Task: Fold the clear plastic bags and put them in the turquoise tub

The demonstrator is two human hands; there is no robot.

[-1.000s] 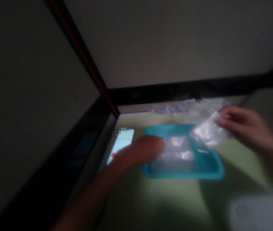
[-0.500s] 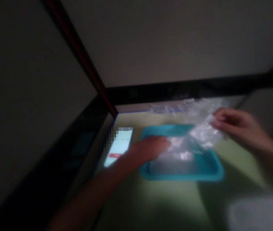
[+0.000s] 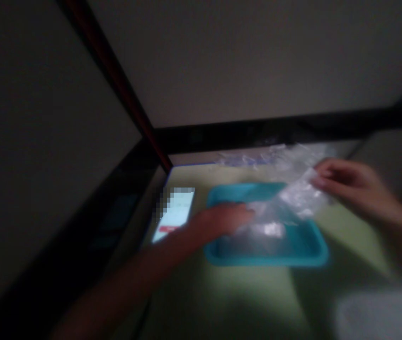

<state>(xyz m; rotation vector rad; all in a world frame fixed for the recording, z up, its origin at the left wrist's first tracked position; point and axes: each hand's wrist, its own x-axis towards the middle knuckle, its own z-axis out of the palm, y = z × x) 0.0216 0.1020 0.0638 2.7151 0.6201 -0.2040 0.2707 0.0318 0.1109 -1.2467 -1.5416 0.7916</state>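
Observation:
My right hand (image 3: 349,184) pinches the edge of a clear plastic bag (image 3: 298,196) between thumb and fingers, holding it up over the right side of a turquoise tray (image 3: 268,260). From there the plastic slopes down to the left into the tray. Over the tray's left half, my left hand (image 3: 234,217) reaches in against the plastic, its fingertips blurred, so their grip is unclear. A whitish, shiny plastic packet (image 3: 257,238) lies in the tray under that hand; where it joins the bag cannot be made out.
Left of the tray lies a phone (image 3: 177,205) with a lit screen. More crumpled clear plastic (image 3: 250,159) lies behind the tray by the wall. The greenish surface (image 3: 243,293) meets walls at the left and back. Something white and blurred (image 3: 385,314) is at lower right.
My left hand has shifted slightly right, farther over the plastic. The right hand keeps its pinch in nearly the same place, and the tray stays put.

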